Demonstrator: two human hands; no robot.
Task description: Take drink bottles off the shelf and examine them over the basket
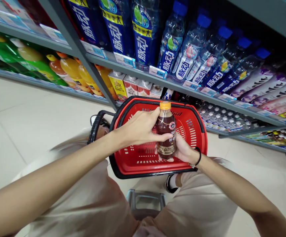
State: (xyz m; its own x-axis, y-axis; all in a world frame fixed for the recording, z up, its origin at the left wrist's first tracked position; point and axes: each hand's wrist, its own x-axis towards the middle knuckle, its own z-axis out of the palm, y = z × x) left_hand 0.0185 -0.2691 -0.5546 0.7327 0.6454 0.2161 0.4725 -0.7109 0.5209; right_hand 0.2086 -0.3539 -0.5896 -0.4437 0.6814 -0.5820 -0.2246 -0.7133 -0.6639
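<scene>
A small brown drink bottle (167, 131) with an orange cap and a dark label stands upright above the red shopping basket (197, 131). My left hand (139, 126) wraps round its upper half from the left. My right hand (183, 149), with a black band on the wrist, cups its lower half from behind and below. The basket rests on my lap and looks empty inside.
Grey store shelves (138, 70) run across the top, with blue-labelled bottles above, orange and green drinks at left, cartons and small bottles lower down. A black basket handle (97, 123) hangs left. Pale tiled floor (21, 125) lies at left. A grey stool frame (146, 200) shows between my knees.
</scene>
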